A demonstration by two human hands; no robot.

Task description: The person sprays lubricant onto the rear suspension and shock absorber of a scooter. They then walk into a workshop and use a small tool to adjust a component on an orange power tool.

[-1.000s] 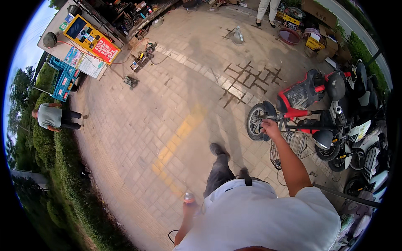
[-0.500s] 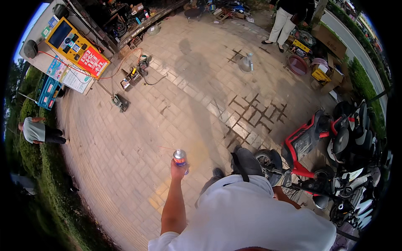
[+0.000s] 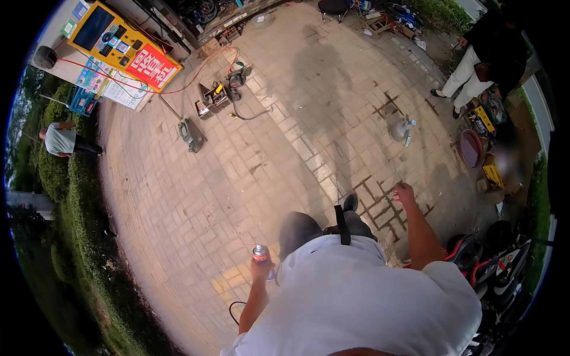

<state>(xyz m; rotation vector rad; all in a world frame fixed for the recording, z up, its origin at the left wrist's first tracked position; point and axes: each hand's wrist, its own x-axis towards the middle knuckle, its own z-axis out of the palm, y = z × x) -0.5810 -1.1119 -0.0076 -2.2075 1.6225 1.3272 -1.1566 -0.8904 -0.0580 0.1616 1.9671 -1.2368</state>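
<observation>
While left hand (image 3: pixel 261 272) grips spray can (image 3: pixel 260 253), right hand (image 3: pixel 405 193) loosely closed, empty; scooters (image 3: pixel 493 267) beside.

The spray can (image 3: pixel 260 254) is small and round, with a shiny silver top and a red band below it. It stands upright in the left hand (image 3: pixel 262 270), which wraps around its lower part. It is held low by the person's side, above the paved ground.

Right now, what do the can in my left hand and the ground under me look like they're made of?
The spray can in the left hand looks like painted metal: a shiny silvery top over a red body. The ground looks like matte tan brick or concrete pavers, with visible joints between blocks.
</observation>
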